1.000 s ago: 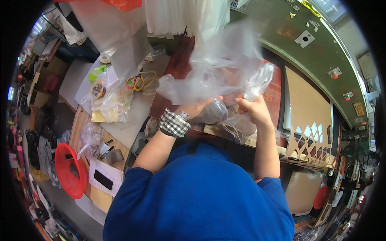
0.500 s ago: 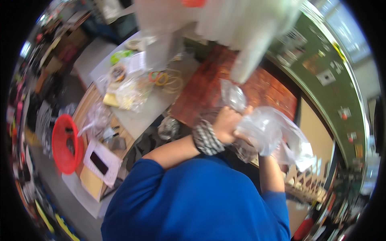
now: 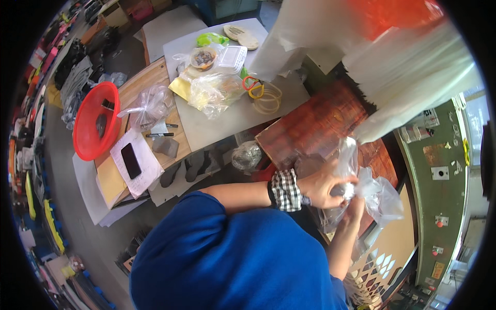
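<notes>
Clear plastic bag (image 3: 380,194) now lower, bunched.

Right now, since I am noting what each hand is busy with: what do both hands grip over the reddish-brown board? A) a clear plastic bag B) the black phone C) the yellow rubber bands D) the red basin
A: the left hand and right hand close together on a crumpled clear plastic bag above the reddish-brown board; the red basin, black phone and rubber bands lie apart, untouched.
</notes>
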Action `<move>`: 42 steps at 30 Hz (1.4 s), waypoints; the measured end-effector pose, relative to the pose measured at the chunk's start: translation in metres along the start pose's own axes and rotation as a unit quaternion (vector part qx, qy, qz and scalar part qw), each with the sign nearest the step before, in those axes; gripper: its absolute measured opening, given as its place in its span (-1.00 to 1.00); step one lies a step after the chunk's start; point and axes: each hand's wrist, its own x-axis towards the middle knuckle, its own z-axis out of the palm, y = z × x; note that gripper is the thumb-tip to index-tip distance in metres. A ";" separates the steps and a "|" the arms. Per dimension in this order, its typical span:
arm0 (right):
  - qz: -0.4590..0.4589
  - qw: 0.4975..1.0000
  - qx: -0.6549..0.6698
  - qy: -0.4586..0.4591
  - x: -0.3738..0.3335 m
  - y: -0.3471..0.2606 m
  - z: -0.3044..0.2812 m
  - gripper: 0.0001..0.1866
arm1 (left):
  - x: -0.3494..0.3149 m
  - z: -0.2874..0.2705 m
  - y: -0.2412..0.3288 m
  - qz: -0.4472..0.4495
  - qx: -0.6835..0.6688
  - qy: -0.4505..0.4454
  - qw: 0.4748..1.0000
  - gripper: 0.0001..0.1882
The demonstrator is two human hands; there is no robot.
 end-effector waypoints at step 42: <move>-0.499 0.708 -0.497 -0.052 -0.036 0.019 0.032 -0.75 | 0.005 -0.047 -0.013 0.035 0.054 -0.176 0.982 -0.39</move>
